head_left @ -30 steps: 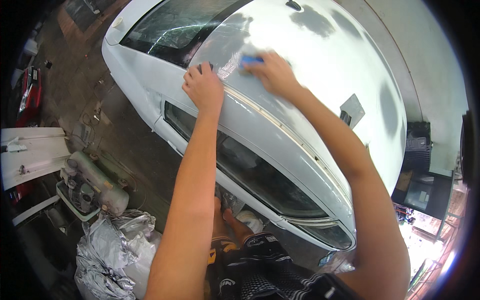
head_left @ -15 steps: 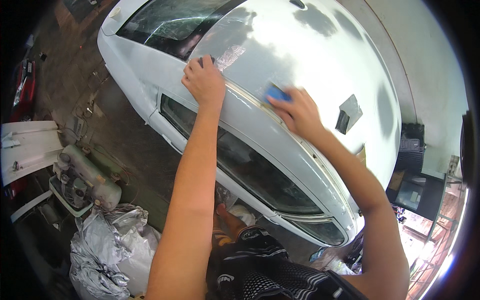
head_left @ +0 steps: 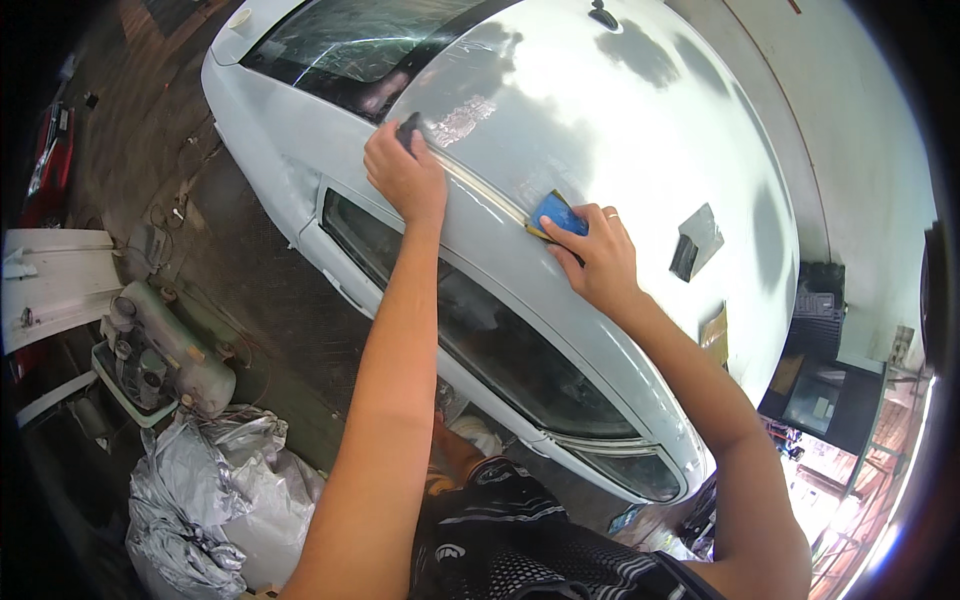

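A white-and-grey car (head_left: pixel 270 140) lies under both my hands, its roof (head_left: pixel 640 160) patched with grey primer. My right hand (head_left: pixel 605 250) grips a blue sanding block (head_left: pixel 560 213) with a dark, yellow-edged sheet around it. The block rests on the roof's edge beside the pale channel along it. Farther left, my left hand (head_left: pixel 405 180) is closed around a small black pad (head_left: pixel 408 132) at the channel's upper end, near the glass corner. Its fingertips are partly hidden. A shiny, rough patch (head_left: pixel 465 118) shows on the roof right of that pad.
On the roof lie a grey sheet with a black piece (head_left: pixel 698 243) and a brown folded sheet (head_left: pixel 714 338). Silvery crumpled sheeting (head_left: pixel 210 500) and an air compressor (head_left: pixel 170 345) stand on the floor at left. A dark cabinet (head_left: pixel 825 400) is at the right.
My right hand and the blue block, smeared by motion before, now appear sharp and slightly farther right and nearer me. More of the black pad shows in my left hand. The view has shifted slightly.
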{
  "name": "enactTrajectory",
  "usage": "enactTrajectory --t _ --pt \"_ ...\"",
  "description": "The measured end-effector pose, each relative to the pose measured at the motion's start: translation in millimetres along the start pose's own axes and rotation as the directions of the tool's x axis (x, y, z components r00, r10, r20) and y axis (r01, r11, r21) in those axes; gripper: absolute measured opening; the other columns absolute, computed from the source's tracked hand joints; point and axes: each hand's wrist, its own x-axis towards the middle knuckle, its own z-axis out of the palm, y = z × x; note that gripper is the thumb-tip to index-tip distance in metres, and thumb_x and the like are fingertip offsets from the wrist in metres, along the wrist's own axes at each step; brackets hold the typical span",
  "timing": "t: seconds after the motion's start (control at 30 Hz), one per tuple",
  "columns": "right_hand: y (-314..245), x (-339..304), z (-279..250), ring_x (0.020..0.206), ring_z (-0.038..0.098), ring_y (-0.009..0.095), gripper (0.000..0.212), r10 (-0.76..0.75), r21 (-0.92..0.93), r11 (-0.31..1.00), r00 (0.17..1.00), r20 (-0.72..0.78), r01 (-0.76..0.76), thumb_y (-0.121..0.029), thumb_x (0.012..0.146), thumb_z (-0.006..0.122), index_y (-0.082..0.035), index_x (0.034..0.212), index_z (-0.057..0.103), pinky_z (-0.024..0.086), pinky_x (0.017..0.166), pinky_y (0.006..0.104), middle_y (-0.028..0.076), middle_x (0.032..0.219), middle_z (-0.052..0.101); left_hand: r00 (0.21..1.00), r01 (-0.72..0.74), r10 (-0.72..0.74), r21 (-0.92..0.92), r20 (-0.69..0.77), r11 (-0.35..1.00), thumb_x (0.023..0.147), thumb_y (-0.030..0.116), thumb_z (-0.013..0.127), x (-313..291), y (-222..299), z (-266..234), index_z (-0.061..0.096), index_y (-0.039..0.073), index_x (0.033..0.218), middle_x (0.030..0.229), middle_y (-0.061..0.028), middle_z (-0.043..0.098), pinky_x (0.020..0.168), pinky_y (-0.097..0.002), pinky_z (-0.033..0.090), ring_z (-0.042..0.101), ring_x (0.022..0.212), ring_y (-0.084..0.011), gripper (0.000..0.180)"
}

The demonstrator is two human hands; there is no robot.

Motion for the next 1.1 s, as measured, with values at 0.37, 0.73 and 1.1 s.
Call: enactTrajectory --t 0.37,0.73,1.1 --pt "-5 101 53 0.103 0.06 0.034 0.028 -0.042 0.031 0.999 0.999 -0.017 0.042 -0.019 0.087 0.073 -0.023 0.114 0.079 0.052 0.087 0.0448 0.012 0.115 0.064 0.998 0.032 -0.026 0.113 -0.051 0.993 0.097 0.019 0.064 0 -3 -2 0.052 0.004 0.128 0.122 -0.0174 0.056 0.098 -0.0514 0.041 0.052 0.116 -0.039 0.037" --pt "29 165 59 0.102 0.062 0.031 0.026 0.101 -0.196 0.974 0.993 -0.056 -0.11 -0.022 0.091 0.069 -0.028 0.115 0.079 0.053 0.086 0.0428 0.009 0.11 0.067 1.0 0.006 -0.005 0.167 -0.006 0.986 0.095 0.019 0.066 -5 7 2 0.054 0.009 0.127 0.124 -0.0139 0.055 0.095 -0.0518 0.042 0.052 0.116 -0.0374 0.036" --pt "34 0 -22 0.105 0.063 0.032 0.032 0.002 -0.024 1.0 1.0 0.022 -0.002 -0.01 0.086 0.074 -0.025 0.114 0.079 0.054 0.088 0.0411 0.013 0.118 0.067 0.994 0.005 -0.034 0.273 0.102 0.962 0.092 0.019 0.068 -18 26 -8 0.054 0.018 0.132 0.135 -0.0123 0.05 0.096 -0.0551 0.038 0.046 0.125 -0.0366 0.042"
